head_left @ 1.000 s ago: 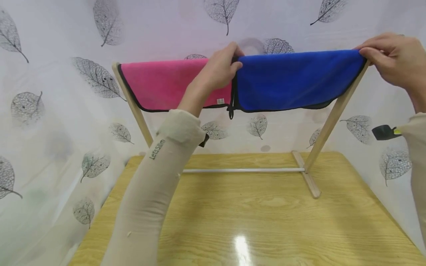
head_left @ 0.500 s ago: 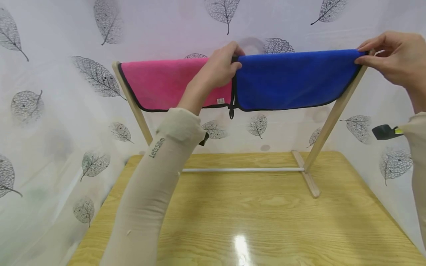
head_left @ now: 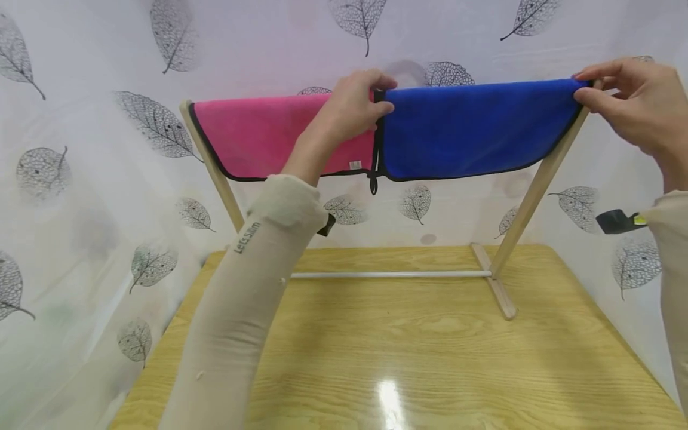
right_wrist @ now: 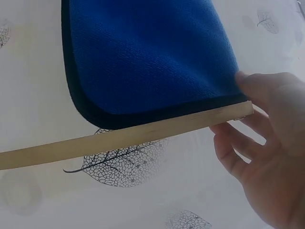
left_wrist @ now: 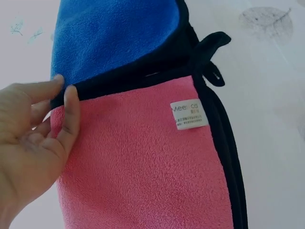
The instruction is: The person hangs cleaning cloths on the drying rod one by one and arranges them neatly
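A blue towel (head_left: 478,131) with black trim hangs folded over the top of a wooden rack (head_left: 518,224). Beside it on the left hangs a pink towel (head_left: 258,137) with a white label and black trim. My left hand (head_left: 352,107) pinches the blue towel's inner edge at the top, where the two towels meet; its thumb (left_wrist: 71,107) lies in front at the black trim. My right hand (head_left: 639,98) holds the blue towel's outer upper corner between thumb and fingers, around the rack's right upper end. The bar under the towels is hidden.
The rack stands on a wood-grain table (head_left: 441,358), on a T-shaped foot (head_left: 500,289) at the right. A white lower bar (head_left: 392,275) joins the uprights. My left forearm covers the left foot. Leaf-print sheeting (head_left: 86,197) surrounds the table.
The blue towel's right lower edge has straightened, and the back layer no longer shows below it. My right hand has shifted its hold slightly at the corner. The left hand stays nearly still.
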A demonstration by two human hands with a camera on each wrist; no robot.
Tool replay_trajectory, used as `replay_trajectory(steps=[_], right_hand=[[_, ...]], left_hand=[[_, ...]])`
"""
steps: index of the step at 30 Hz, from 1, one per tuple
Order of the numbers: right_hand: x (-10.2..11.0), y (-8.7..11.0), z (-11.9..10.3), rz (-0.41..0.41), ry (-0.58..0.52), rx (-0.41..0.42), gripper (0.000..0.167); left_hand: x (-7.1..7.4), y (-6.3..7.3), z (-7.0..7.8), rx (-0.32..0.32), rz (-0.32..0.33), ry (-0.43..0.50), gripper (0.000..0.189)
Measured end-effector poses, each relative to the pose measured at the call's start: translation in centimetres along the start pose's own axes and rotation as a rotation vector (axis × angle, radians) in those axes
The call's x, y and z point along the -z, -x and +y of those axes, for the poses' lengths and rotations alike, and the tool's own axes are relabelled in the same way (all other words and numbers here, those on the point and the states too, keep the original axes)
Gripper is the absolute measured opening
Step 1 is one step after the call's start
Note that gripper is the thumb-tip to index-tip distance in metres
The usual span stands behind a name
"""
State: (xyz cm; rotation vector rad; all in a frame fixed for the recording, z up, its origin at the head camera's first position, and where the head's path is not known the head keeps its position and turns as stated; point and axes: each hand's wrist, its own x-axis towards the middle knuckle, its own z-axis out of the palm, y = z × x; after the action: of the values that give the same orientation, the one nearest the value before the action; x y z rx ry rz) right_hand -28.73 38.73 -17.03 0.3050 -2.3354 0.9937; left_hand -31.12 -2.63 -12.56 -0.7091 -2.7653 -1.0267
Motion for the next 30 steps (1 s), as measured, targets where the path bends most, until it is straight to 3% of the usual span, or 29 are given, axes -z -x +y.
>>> replay_trajectory(steps=[5, 7, 12, 16, 21, 30], right_hand=[[-0.3, 1.1, -0.4, -0.014, 0.083, -0.036, 0.052], [-0.6, 1.6, -0.8, -0.025, 0.14, -0.031, 0.06], [-0.8, 2.7, -2.2, -0.048, 0.225, -0.025, 0.07], [-0.7, 3.5, -3.2, -0.072, 0.268, 0.001, 0.071], [-0.9, 4.3, -3.7, -0.103, 0.325, 0.095, 0.07], [-1.4, 6.0, -3.8, -0.151, 0.383, 0.203, 0.087]], left_hand=[[0.1, 0.7, 0.2, -0.068, 0.065, 0.071, 0.047], [0.1, 1.1, 0.3, -0.104, 0.107, 0.05, 0.046], [0.4, 2.6, 0.6, -0.175, 0.167, -0.107, 0.049], [0.6, 4.1, 0.3, -0.183, 0.177, -0.23, 0.056], [0.7, 6.1, -1.0, -0.169, 0.208, -0.307, 0.063], [0.3, 9.6, -3.6, -0.164, 0.235, -0.485, 0.074]])
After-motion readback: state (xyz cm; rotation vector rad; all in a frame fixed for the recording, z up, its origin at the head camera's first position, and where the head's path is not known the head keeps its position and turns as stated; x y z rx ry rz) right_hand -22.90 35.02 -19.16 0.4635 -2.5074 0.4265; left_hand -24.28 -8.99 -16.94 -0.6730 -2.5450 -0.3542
